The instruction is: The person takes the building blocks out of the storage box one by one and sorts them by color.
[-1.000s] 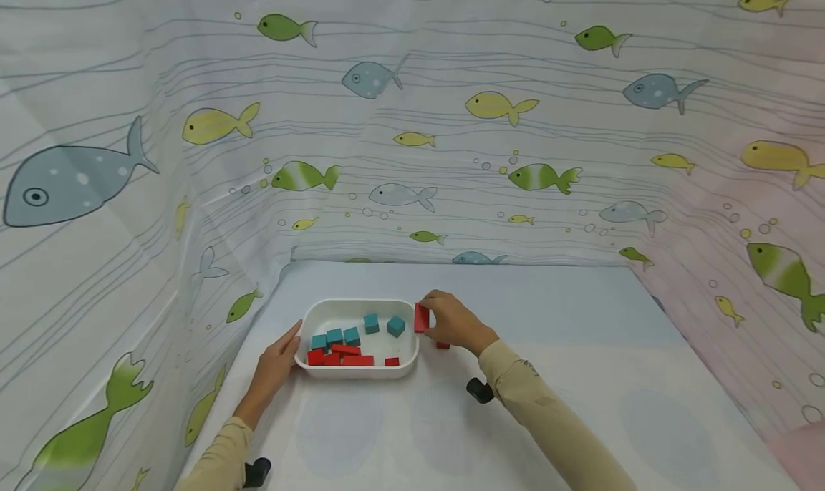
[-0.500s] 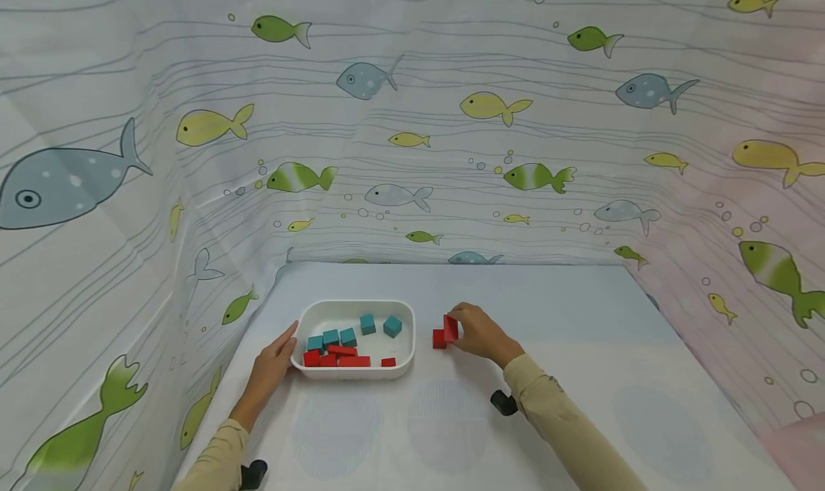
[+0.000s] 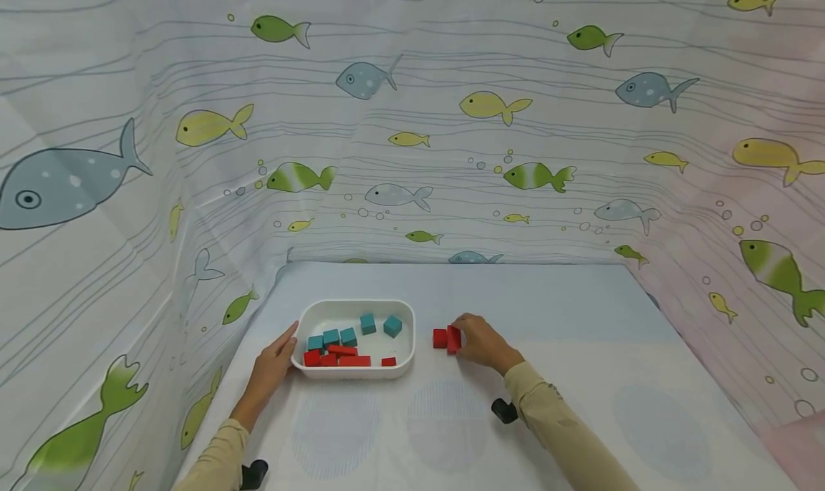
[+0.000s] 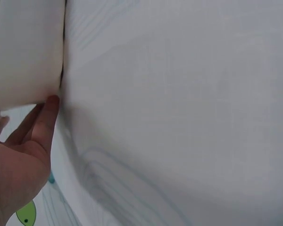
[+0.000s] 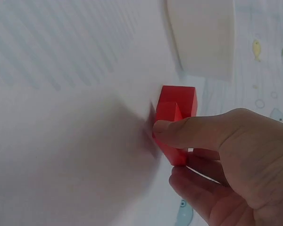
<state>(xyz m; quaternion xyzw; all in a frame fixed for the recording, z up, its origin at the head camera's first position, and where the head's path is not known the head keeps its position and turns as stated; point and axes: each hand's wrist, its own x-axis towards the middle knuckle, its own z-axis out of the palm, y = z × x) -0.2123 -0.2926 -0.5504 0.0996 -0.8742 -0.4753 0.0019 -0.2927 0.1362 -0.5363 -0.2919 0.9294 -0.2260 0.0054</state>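
Note:
My right hand (image 3: 485, 343) pinches a red oblong block (image 3: 454, 340) between thumb and fingers, low over the table right of the tray. Close against that block's left side is a red cube-like block (image 3: 440, 338); in the right wrist view this second block (image 5: 187, 96) shows partly behind the held one (image 5: 166, 112). At the left end of the white tray (image 3: 353, 373), my left hand (image 3: 271, 366) touches the wall with nearly straight fingers. The left wrist view shows fingertips (image 4: 52, 100) against the tray's outer corner (image 4: 28, 56).
Inside the tray lie several teal cubes (image 3: 349, 337) and several red blocks (image 3: 355, 361). A white cloth (image 3: 554, 298) covers the table. Behind and beside it hangs a fish-patterned curtain (image 3: 445, 169).
My right hand has carried the red oblong block from the tray's right rim, rightward and down, to beside the red cube-like block. My left hand has stayed at the tray's end.

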